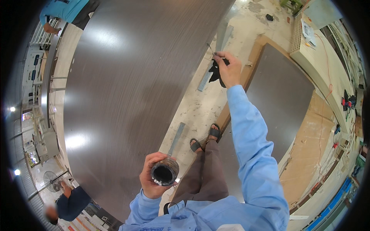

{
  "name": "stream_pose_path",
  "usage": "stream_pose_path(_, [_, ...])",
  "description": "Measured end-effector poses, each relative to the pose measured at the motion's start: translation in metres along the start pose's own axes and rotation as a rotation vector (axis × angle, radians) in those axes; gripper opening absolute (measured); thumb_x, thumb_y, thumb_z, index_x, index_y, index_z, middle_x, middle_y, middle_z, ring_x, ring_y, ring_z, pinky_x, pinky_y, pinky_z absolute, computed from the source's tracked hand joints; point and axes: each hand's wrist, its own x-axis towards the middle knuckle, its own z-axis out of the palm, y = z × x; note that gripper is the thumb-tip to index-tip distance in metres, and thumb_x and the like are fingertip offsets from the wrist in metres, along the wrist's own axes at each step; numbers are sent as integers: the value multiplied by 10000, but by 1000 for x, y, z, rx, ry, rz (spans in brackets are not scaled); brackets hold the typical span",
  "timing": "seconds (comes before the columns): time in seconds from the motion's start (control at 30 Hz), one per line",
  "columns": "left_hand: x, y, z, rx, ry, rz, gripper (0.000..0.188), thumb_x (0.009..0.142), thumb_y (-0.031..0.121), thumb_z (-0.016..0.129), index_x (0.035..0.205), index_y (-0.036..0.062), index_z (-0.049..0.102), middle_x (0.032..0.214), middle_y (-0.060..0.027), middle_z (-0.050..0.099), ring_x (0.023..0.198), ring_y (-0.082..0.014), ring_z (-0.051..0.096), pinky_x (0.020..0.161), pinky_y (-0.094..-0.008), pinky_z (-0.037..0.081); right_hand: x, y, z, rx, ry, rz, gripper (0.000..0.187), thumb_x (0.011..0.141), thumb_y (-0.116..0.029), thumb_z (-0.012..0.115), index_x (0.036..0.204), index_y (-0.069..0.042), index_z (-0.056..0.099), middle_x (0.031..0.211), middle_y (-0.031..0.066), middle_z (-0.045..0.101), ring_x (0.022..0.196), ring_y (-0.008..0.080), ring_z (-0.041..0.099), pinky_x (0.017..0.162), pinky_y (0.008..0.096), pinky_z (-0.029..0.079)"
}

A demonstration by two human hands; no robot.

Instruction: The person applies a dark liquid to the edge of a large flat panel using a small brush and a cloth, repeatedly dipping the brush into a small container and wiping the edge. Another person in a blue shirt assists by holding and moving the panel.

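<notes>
My left hand (pixel 152 173) is wrapped round a small round jar (pixel 169 168) with a dark inside and whitish crust along its rim. My right hand (pixel 229 71) is closed at the right edge of a large dark brown wood-grain panel (pixel 131 77). Its fingertips pinch a thin tool (pixel 210 48), perhaps a fine brush, whose tip reaches over the panel's edge. A black cloth (pixel 214 73) hangs from the same hand, below the fingers. Whether the tool touches the panel I cannot tell.
On my right a smaller dark panel (pixel 279 81) lies on cardboard (pixel 260 41). Metal strips (pixel 177 138) show between the panels. Two people stand beyond the large panel, one in a turquoise shirt (pixel 63 10), one in dark clothes (pixel 73 204). A fan (pixel 52 181) stands far left.
</notes>
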Motion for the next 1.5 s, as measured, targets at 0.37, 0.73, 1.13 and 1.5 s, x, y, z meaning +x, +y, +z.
stream_pose_path(0.37, [18, -1, 9, 46, -14, 1, 826, 691, 171, 1002, 1370, 5, 562, 1346, -169, 521, 1198, -358, 676, 995, -436, 591, 4, 3, -5, -40, -77, -23, 97, 917, -55, 726, 996, -8, 755, 907, 87, 759, 816, 177, 708, 775, 308, 547])
stream_pose_path(0.73, [20, 1, 14, 35, 3, -13, 828, 681, 176, 1008, 1364, 11, 570, 1339, -164, 521, 1192, -360, 679, 994, -438, 594, 30, 5, -10, -66, 14, -73, 97, 917, -66, 713, 979, -28, 777, 910, 98, 755, 847, 231, 721, 802, 323, 553])
stream_pose_path(1.13, [16, 4, 18, 57, 15, -23, 830, 681, 190, 1009, 1361, 0, 571, 1346, -164, 511, 1186, -351, 683, 993, -430, 595, 15, -4, -19, -53, 5, -179, 110, 913, -48, 721, 996, -7, 780, 937, 93, 766, 836, 200, 727, 771, 304, 552])
stream_pose_path(1.5, [11, 4, 23, 97, 14, 14, 822, 684, 178, 1006, 1355, 0, 565, 1346, -169, 521, 1187, -353, 684, 979, -424, 601, -62, -9, 0, -56, -198, -182, 123, 846, 4, 744, 957, -41, 772, 892, 106, 721, 812, 260, 704, 753, 352, 551])
